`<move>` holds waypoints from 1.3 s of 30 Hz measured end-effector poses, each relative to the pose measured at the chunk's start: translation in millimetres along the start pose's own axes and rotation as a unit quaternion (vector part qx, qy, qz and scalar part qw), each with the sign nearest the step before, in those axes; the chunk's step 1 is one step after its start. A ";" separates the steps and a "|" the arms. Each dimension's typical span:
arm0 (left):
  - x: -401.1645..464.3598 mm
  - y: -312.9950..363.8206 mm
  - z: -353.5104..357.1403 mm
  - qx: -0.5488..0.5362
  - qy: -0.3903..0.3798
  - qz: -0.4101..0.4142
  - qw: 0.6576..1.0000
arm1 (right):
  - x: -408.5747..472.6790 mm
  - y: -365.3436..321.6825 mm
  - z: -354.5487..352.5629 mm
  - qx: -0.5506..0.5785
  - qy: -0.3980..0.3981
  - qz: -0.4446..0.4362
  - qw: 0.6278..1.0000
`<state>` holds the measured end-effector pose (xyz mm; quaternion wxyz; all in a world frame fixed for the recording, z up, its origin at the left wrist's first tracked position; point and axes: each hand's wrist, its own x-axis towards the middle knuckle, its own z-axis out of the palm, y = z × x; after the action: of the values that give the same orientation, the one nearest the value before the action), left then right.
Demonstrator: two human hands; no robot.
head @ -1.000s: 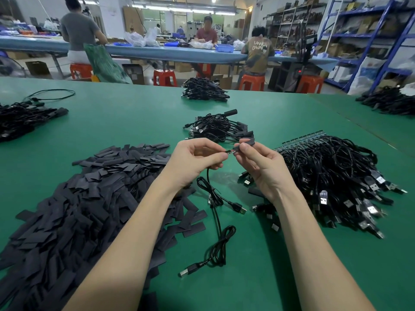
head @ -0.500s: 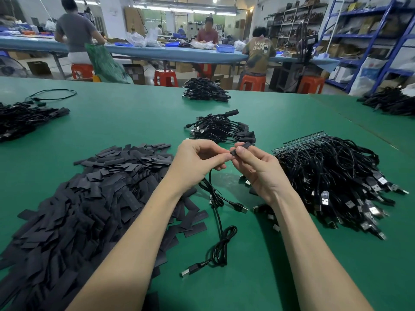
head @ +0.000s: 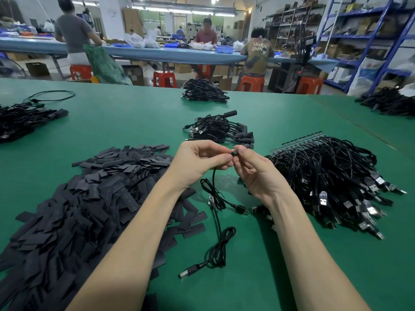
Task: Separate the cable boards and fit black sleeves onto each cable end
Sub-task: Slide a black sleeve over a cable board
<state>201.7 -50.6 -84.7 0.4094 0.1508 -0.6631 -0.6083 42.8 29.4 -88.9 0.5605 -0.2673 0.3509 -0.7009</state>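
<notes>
1. now both hands meet above the green bench [head: 139, 122], just in front of the small cable bundle [head: 221, 131].
2. left hand [head: 197, 159] has its grip curled, thumb and fingers pinching the cable [head: 216, 217] near its upper end.
3. right hand [head: 258, 173] pinches a black sleeve [head: 235, 152] at its fingertips, touching the left fingertips; how far the sleeve sits on the cable end cannot be told.
4. from the hands the cable hangs down to the bench, loops there, and ends in a usb plug [head: 188, 272] nearer the person.
5. left of the hands lies a wide heap of flat sleeves [head: 74, 198].
6. right of the hands lies a big cable pile [head: 332, 176], its green boards [head: 298, 142] at the far edge and usb plugs toward the near right.
7. far beyond the hands, people sit at a blue bench [head: 157, 53].
</notes>
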 end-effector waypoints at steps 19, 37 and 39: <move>-2.4 -2.8 -0.1 -0.033 0.025 -0.042 0.998 | 0.3 3.6 1.6 -0.066 -0.011 -0.020 0.998; -2.4 -5.5 3.3 -0.081 0.070 -0.052 0.993 | 3.7 2.3 10.8 -0.123 0.010 -0.210 0.970; -2.4 -5.3 2.9 -0.082 0.069 -0.053 0.993 | 4.2 2.5 10.6 -0.119 0.011 -0.208 0.971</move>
<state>199.6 -48.1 -90.3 0.4323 0.1932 -0.5724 -0.6694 51.5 22.9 -84.5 0.3621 -0.3915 0.3750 -0.7583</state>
